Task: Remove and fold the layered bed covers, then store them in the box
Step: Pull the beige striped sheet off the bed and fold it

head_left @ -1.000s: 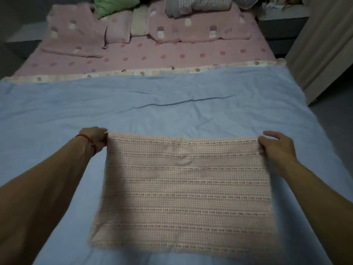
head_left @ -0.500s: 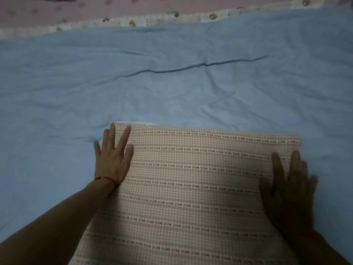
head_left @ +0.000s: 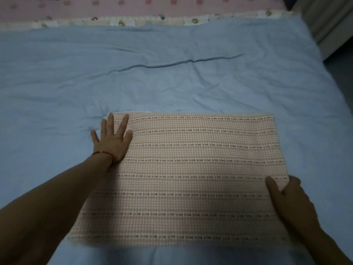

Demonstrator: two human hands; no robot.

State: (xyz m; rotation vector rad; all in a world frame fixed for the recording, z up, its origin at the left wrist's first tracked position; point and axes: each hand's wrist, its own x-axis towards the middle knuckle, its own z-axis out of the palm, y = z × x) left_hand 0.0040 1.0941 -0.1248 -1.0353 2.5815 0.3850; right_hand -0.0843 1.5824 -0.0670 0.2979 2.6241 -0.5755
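Folded pink checked cover (head_left: pixel 191 175) lies flat on the blue sheet (head_left: pixel 172 77), occupying the centre to 6 o'clock portion of the view. Its far edge runs straight, near edge in shadow. Rows of small dark cross marks run across its width.

Left hand (head_left: pixel 112 142) — at 9 o'clock of the cover, palm down, fingers spread and straight, pressing flat across the cover's left edge; the outer fingers rest on the blue sheet, the inner ones on the checked cloth. A red string bracelet (head_left: pixel 102 153) sits at the wrist.

Right hand (head_left: pixel 286 196) — at 4 o'clock of the cover, on its right edge. Thumb lies on top of the cloth; the fingers curl at the edge, apparently under it, so the hand appears to pinch the border, though shadow obscures the fingertips.

Blue sheet shows one long crease at 12 o'clock. Beyond it, a patterned trim band (head_left: pixel 152 21) and a pink dotted layer (head_left: pixel 133 5) lie along the top. At 2 o'clock, pale furniture (head_left: pixel 332 22), detail unclear. No storage box in view.
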